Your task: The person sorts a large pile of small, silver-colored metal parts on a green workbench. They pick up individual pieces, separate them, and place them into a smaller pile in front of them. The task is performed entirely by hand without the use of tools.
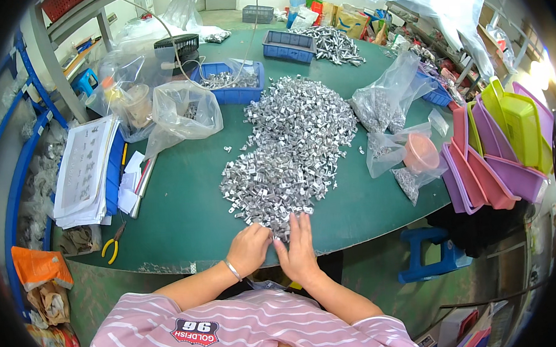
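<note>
Now, nearside of the metal pile [295, 132], the left grip [249, 248] curls, any hold hidden, can't tell; right grip [298, 254] lies released; bent pieces [272, 180] gleam silvery.

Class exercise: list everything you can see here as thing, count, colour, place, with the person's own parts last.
Small metal brackets: uncountable, silver, heaped mid-table
Long metal parts: many, silver, table's far end
Table: one, green, centre
Plastic bins: at least three, blue, table's far and right parts
Clear bags: several, colourless, table's left and right
Cup: one, peach, right
Pliers: one, yellow-handled, near left edge
Paper stack: one, mostly white, left
Stacked tubs: several, pink, purple and lime, far right
Low stool: one, blue, lower right
Background clutter: mixed, too small to count
Shirt: one, pink-and-white striped, bottom
Bracelet: one, silver, left wrist
Left hand, right hand: two, bare, heap's near edge
</note>
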The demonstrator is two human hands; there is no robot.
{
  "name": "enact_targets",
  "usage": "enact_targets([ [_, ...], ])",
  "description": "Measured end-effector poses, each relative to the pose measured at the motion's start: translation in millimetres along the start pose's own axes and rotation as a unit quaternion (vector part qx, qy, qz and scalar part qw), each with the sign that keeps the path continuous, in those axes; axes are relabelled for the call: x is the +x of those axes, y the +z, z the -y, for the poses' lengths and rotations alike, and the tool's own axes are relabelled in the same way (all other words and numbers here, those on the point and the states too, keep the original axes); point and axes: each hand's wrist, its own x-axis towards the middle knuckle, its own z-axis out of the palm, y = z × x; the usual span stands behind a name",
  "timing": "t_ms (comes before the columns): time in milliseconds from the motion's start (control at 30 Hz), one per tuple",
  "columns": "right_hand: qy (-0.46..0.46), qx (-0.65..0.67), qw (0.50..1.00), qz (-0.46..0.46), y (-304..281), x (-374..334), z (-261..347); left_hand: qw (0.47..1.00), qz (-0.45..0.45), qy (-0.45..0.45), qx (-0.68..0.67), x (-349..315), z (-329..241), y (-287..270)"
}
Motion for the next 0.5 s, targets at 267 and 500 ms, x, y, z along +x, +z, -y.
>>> enact_targets([
  [267, -0.163, -0.078, 0.978, 0.107, -1.0, 50.4, 4.5, 0.998, -0.035, -0.018, -0.039, 2.3, 13.9, -11.6],
  [500, -0.201, -0.08, 0.975, 0.048, 5.4, 103.6, -24.8, 0.992, -0.081, -0.082, -0.052, 14.5, 12.8, -19.4],
])
